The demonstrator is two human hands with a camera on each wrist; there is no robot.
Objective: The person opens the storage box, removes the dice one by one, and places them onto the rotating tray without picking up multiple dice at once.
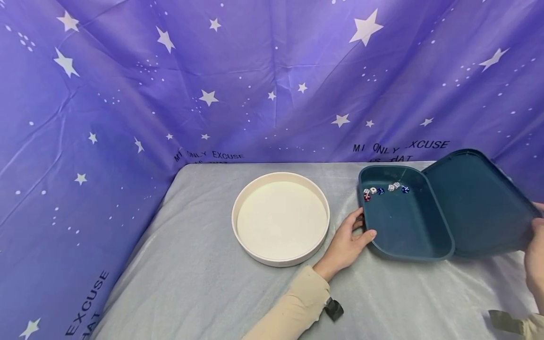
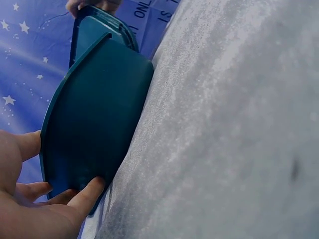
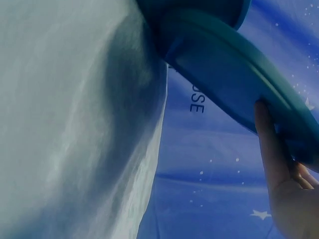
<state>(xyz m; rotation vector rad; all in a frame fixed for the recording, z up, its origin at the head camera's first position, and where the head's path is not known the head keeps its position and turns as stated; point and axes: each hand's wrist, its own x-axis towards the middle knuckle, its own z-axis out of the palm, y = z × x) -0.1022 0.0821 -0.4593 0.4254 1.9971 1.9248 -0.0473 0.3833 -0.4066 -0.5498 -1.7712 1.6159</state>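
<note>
A dark teal box [image 1: 410, 236], without its lid on top, stands on the right side of the table. Several small dice [image 1: 405, 190] in white, blue and red lie along its far end. My left hand [image 1: 346, 243] touches the box's left side, fingers against the outer wall and thumb by the near corner. In the left wrist view those fingers [image 2: 89, 195] look fairly straight. At the frame's right edge my right hand [image 1: 536, 257] pinches the teal lid [image 1: 480, 208], which is tilted beside the box. Whether lid and box are joined I cannot tell.
A round cream tray [image 1: 280, 222] with a low rim sits left of the box, close to my left forearm. Grey cloth [image 1: 191, 283] covers the table. A purple star-printed curtain [image 1: 255, 56] hangs behind and along the left.
</note>
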